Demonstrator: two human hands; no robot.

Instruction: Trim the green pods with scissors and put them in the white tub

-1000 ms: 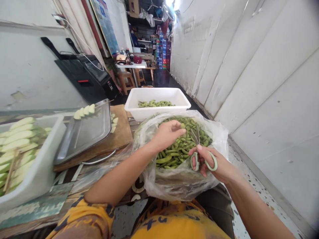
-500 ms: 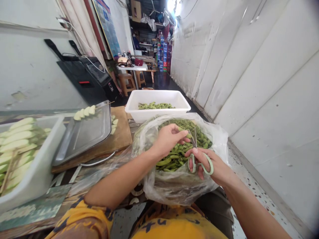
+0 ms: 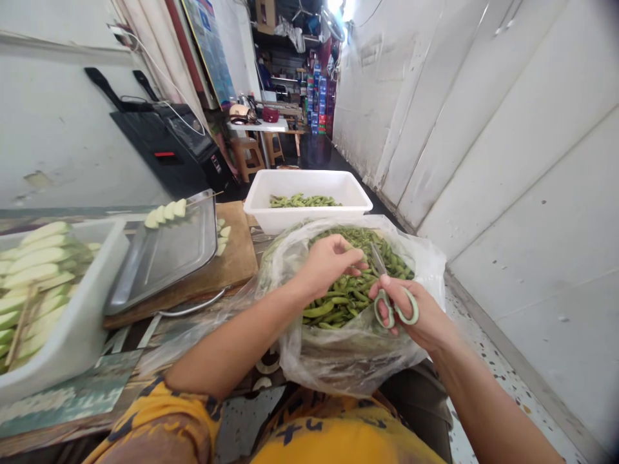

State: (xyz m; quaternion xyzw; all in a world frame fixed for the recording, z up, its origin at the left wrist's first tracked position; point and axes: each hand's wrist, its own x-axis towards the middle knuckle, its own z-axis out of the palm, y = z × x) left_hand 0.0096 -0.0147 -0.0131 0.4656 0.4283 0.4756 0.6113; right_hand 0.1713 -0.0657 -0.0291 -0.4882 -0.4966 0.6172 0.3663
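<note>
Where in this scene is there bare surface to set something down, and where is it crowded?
Free: the metal tray below its skewered slices, and the wooden board strip between tray and plastic bag. Crowded: the bag, full of green pods, with the left hand and right hand working scissors; the left tub piled with skewers.

Both hands sit over the open mouth of the plastic bag point(image 3: 358, 361), whose crinkled rim rises around the pods point(image 3: 338, 299) and hems in any sideways move. Straight ahead, the white tub point(image 3: 309, 216) stands just beyond the bag, nearly touching it. To the left the worktop point(image 3: 145, 335) is crowded: a wooden board point(image 3: 232, 261) carrying a tilted metal tray point(image 3: 164, 258), then a white bin point(image 3: 72, 335) of cut vegetables. To the right a strip of speckled floor point(image 3: 488, 357) lies open (the white wall point(image 3: 507, 161) closes it off).
</note>
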